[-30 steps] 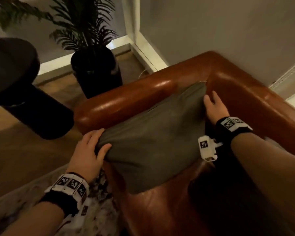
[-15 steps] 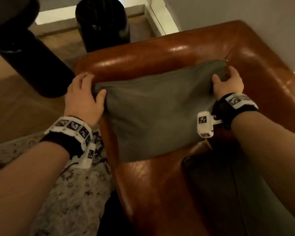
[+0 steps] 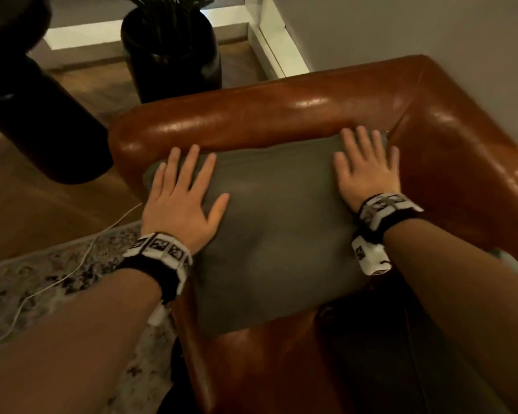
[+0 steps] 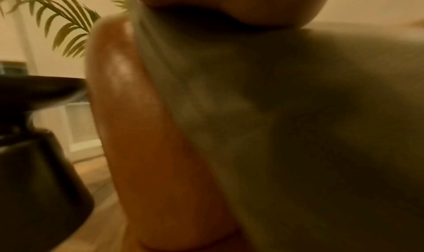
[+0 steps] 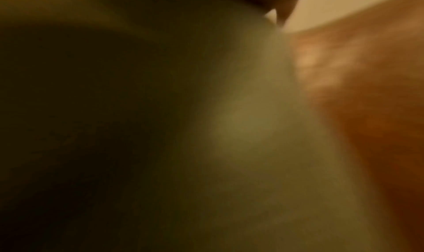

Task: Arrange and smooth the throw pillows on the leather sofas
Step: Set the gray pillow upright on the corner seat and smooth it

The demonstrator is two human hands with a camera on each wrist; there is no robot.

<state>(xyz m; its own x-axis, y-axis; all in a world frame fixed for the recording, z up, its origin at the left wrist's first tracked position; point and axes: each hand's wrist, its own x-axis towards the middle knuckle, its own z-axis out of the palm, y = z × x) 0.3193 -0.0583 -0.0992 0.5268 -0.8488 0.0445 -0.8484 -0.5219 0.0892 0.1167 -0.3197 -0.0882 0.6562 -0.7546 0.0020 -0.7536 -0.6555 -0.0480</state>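
Note:
An olive-grey throw pillow (image 3: 275,234) leans against the armrest in the corner of a brown leather sofa (image 3: 281,115). My left hand (image 3: 183,189) lies flat on the pillow's upper left part, fingers straight and spread. On the upper right part my right hand (image 3: 365,165) presses flat, fingers spread up to the top edge. The left wrist view shows the pillow (image 4: 286,129) beside the armrest (image 4: 142,129), blurred. In the right wrist view the pillow (image 5: 206,129) and the sofa leather (image 5: 371,102) are a close blur.
A dark planter with a palm (image 3: 171,52) stands on the wood floor behind the armrest. A dark round table base (image 3: 33,121) is at the left. A patterned rug (image 3: 57,264) with a white cable (image 3: 81,261) lies left of the sofa. A wall (image 3: 431,31) runs behind.
Both hands let go of the pillow's top corners and now lie flat on its face. The pillow has settled square against the armrest.

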